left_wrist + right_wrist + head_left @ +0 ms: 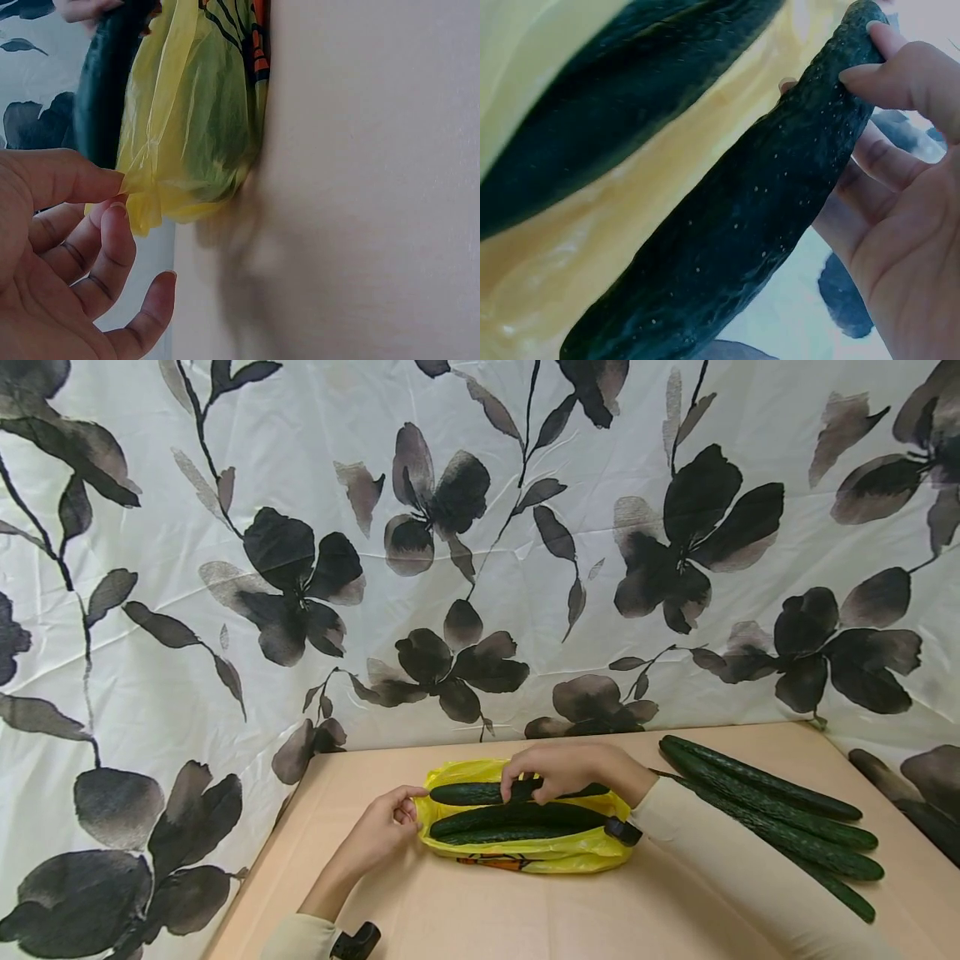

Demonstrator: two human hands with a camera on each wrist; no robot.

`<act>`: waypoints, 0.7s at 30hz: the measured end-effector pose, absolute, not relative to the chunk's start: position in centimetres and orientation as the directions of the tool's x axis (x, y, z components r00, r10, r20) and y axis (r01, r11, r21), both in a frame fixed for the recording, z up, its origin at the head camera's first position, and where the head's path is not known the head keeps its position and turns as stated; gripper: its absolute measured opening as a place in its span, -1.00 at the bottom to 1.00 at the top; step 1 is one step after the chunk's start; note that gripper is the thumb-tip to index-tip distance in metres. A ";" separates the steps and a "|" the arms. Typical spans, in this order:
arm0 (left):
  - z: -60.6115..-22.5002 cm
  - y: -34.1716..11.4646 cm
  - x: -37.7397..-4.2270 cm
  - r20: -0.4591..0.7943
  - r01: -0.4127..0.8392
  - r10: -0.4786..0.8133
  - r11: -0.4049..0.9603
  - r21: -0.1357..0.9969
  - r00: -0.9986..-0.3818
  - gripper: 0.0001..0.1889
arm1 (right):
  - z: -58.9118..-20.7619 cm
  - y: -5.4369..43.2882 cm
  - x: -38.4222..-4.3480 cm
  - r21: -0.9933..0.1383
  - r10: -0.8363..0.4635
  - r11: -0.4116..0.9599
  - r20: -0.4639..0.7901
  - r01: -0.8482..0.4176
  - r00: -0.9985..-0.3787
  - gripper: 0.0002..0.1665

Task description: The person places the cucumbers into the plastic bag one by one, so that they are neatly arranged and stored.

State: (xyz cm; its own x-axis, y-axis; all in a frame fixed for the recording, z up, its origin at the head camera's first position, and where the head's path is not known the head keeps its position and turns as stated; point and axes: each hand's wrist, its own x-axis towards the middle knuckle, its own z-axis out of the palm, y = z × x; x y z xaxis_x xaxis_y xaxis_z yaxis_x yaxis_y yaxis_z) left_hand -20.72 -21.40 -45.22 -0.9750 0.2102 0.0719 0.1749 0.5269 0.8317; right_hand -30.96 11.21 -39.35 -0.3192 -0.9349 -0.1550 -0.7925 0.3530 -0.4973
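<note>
Cream sleeves (750,877) cross the front of the peach tabletop (555,918). Near its far edge sits a yellow bag (577,858), mouth upward. Thumb and finger of the left hand (381,828) pinch its left rim; the right hand (566,768) grips a dark green cucumber (465,793) at the mouth, toward the back rim. More cucumbers (525,818) lie inside. Beyond a gap, four others (787,802) fan out along the right edge.

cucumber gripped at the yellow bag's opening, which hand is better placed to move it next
Probably the right hand: it grips the cucumber, and the loose cucumbers lie on that side too. The left hand pinches the edge of the bag, so it seems better suited to steadying it.
</note>
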 end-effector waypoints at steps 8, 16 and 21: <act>-45.2 -21.3 -20.7 0.077 0.183 0.222 0.511 0.840 -0.972 -0.50 | -41.3 10.5 -31.2 -0.515 -0.905 0.426 -0.249 -0.744 -0.345 -0.52; -45.1 -21.4 -20.8 0.073 0.182 0.219 0.533 0.826 -0.973 -0.50 | -41.8 10.5 -31.2 -0.501 -0.897 0.443 -0.242 -0.744 -0.371 -0.55; -45.0 -21.5 -20.7 0.072 0.181 0.222 0.521 0.834 -0.972 -0.49 | -41.9 10.3 -31.3 -0.498 -0.894 0.447 -0.246 -0.743 -0.373 -0.56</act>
